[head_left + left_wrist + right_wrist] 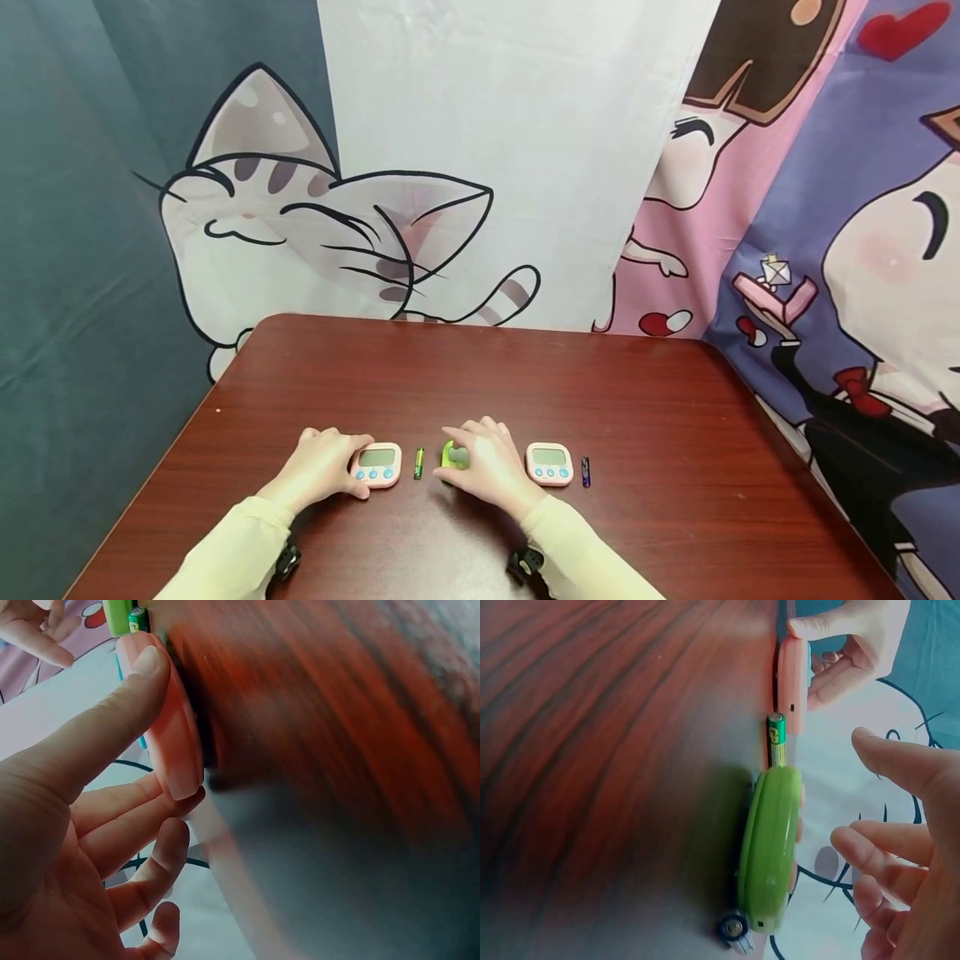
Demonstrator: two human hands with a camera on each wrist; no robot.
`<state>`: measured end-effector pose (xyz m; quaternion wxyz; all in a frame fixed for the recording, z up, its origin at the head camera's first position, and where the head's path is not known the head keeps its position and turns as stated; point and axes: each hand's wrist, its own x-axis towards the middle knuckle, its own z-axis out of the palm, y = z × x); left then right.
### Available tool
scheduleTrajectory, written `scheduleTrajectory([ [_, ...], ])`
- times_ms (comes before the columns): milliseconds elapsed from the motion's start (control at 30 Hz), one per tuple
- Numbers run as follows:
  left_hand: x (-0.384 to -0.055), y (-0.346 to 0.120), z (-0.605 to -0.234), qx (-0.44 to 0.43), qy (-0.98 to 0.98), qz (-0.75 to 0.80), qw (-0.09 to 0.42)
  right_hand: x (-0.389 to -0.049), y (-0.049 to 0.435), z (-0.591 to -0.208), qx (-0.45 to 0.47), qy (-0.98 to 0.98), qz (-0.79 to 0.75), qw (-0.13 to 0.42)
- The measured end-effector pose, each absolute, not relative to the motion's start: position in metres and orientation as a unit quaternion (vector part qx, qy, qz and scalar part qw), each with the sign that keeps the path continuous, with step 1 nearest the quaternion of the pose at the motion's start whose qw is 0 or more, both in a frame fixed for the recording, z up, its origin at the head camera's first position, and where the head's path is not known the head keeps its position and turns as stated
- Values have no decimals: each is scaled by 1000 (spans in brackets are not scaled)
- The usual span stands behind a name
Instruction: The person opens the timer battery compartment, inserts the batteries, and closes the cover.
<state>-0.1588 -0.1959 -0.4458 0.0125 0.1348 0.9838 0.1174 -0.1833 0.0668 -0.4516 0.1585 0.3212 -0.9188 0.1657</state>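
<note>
My left hand (324, 467) holds a pale pink digital timer (377, 465) at its left side, thumb along the near edge and fingers at the far one. In the left wrist view the thumb (124, 697) presses the timer's pink side (176, 727). My right hand (491, 465) hovers over a green timer (452, 455), partly hiding it. From the right wrist view, thumb and loosely bent fingers stand apart from the green casing (771, 847). A green battery (418, 463) lies between these two timers. By the green timer's end is a dark-ended battery (735, 930).
Another pale pink timer (549, 464) lies right of my right hand, with a dark battery (586, 472) beside it. All this is on a reddish-brown wooden table (480, 375). Behind the table hangs a cartoon-printed cloth (517, 125).
</note>
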Motion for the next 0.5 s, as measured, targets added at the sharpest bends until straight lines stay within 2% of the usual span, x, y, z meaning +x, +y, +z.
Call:
scheduleTrajectory([
  [200,-160,-195,-445,135,984,113,6,-186,61,-452,315,-922,166,150],
  [500,-160,-196,-447,133,985,114,7,-187,46,-449,311,-936,145,79],
])
